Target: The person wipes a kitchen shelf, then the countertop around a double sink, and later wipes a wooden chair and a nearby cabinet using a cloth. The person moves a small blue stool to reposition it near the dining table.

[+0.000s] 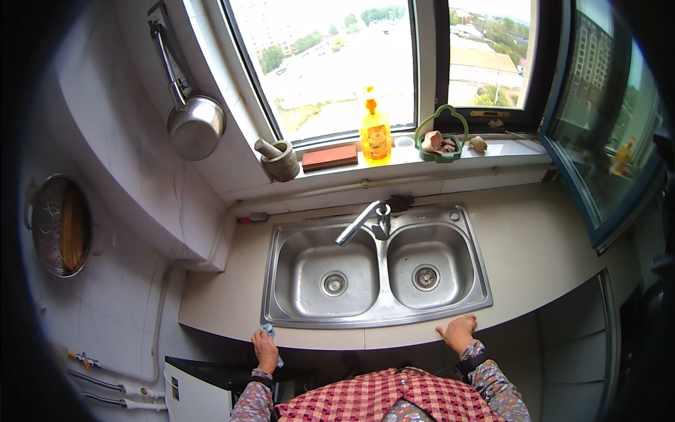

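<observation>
My left hand (265,351) is closed around a blue-and-white cloth (268,329) at the counter's front edge, near the sink's front left corner. Part of the cloth hangs out below the hand. On the right, my right hand (457,332) rests on the counter edge in front of the smaller bowl, thumb apart from the fingers and nothing in it. Between and beyond the hands lies a stainless steel double-bowl sink (384,311), its bowls holding only scattered water drops. A chrome faucet (364,221) points over the larger left bowl.
Along the windowsill stand a stone mortar with pestle (282,161), a sharpening stone (329,158), a yellow pump bottle (375,137) and a green basket (440,145) with ginger. An open window sash (601,132) juts over the right counter. A saucepan (196,126) hangs left.
</observation>
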{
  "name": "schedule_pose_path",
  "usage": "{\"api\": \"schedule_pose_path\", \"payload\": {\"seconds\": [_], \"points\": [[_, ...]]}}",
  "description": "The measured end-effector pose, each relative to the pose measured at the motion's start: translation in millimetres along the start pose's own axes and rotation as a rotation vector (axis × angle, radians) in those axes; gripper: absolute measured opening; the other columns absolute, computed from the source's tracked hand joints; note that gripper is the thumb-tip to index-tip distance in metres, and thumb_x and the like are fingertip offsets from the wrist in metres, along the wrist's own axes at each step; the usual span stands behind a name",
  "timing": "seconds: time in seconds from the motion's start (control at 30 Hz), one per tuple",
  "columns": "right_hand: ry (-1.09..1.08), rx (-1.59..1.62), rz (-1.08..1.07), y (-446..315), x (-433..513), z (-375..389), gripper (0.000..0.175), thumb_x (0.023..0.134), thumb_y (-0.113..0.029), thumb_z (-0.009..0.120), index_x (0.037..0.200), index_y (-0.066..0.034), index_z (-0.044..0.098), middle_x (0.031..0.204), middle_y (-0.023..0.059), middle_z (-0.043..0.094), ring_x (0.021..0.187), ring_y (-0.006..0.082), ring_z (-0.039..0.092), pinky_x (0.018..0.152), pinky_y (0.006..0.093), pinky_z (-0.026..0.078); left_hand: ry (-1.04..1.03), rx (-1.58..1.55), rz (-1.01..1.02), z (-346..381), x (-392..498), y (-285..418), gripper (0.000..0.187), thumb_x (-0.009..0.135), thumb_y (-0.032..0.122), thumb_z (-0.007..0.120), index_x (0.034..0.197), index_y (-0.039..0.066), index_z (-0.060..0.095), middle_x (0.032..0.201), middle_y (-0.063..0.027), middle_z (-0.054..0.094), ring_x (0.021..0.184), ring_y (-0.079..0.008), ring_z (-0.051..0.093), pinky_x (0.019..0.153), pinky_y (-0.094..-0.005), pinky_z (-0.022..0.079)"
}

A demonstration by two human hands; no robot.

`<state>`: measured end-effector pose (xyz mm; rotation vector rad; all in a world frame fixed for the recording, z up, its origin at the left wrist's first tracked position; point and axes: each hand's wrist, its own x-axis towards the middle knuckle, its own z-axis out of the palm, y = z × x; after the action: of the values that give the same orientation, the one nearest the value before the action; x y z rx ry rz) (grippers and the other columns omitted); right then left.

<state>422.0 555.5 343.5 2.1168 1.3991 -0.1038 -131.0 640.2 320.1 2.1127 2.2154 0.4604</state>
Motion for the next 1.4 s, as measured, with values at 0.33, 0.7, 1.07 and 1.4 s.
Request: {"api": "schedule_pose_path", "payload": {"seconds": [0.33, 0.7, 1.07, 1.4], "points": [[0.037, 0.599, -0.314, 88.7, -8.8, -18.2, 0.061, 0.083, -0.056, 0.061, 0.105, 0.0007, 0.065, 0.098, 0.0242, 0.065, 0.098, 0.0391, 0.063, 0.084, 0.0485, 0.050, -0.390, -0.431, 0.540, -30.0, -21.6, 107.3, 0.029, 0.079, 0.009, 0.068, 0.107, 0.003, 0.063, 0.102, -0.0170, 0.057, 0.094, -0.0339, 0.059, 0.080, -0.0381, 0.050], [0.590, 1.004, -0.833, 95.1, -21.3, -122.8, 0.072, 0.074, -0.031, 0.079, 0.132, 0.0004, 0.048, 0.132, 0.0214, 0.051, 0.122, 0.0354, 0.050, 0.102, 0.0385, 0.043, -0.730, -0.719, 1.082, -12.4, 55.1, 376.3, 0.035, 0.082, 0.012, 0.068, 0.115, 0.008, 0.056, 0.104, -0.0143, 0.055, 0.094, -0.0338, 0.060, 0.080, -0.0390, 0.051], [0.759, 0.915, -0.110, 137.5, 24.9, -24.9, 0.028, 0.076, -0.007, 0.062, 0.104, -0.0072, 0.064, 0.104, 0.0113, 0.064, 0.099, 0.0318, 0.061, 0.085, 0.0442, 0.049, -0.800, -1.009, 0.995, 35.8, 55.4, 444.3, 0.034, 0.089, 0.013, 0.063, 0.119, 0.001, 0.052, 0.105, -0.0146, 0.053, 0.091, -0.0240, 0.063, 0.083, -0.0342, 0.051], [0.656, 0.668, -0.275, 174.6, 27.4, 87.6, 0.058, 0.076, -0.012, 0.066, 0.125, 0.0134, 0.047, 0.135, 0.0286, 0.044, 0.127, 0.0426, 0.042, 0.109, 0.0475, 0.033, -0.379, -0.674, 0.746, 55.3, 50.3, 321.6, 0.023, 0.086, 0.009, 0.061, 0.107, 0.002, 0.057, 0.100, -0.0165, 0.058, 0.095, -0.0339, 0.058, 0.082, -0.0395, 0.048]]}}
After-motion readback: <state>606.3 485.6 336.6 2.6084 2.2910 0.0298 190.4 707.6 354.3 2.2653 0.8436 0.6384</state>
